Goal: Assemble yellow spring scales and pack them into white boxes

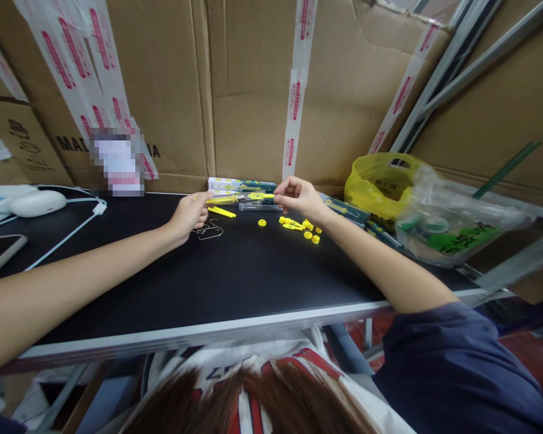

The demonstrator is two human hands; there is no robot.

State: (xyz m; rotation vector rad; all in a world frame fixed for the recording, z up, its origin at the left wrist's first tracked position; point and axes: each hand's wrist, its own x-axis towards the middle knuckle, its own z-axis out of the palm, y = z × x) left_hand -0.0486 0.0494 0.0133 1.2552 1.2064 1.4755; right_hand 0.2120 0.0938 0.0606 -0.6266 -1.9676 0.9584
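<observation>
Between both hands, above the back of the black tabletop, a clear tubular spring scale with yellow parts is held nearly level. My left hand grips its left end, fingers closed. At the other end, my right hand pinches the tip of the yellow piece. Under the left hand lie bent wire hooks and yellow strips. Clear tubes rest behind. A single yellow cap sits mid-table, with several yellow caps and ring-ended pieces near my right hand.
Printed boxes lie along the cardboard wall. Yellow and clear plastic bags stand at the right by a metal frame. On the left are a white device, a cable and a phone.
</observation>
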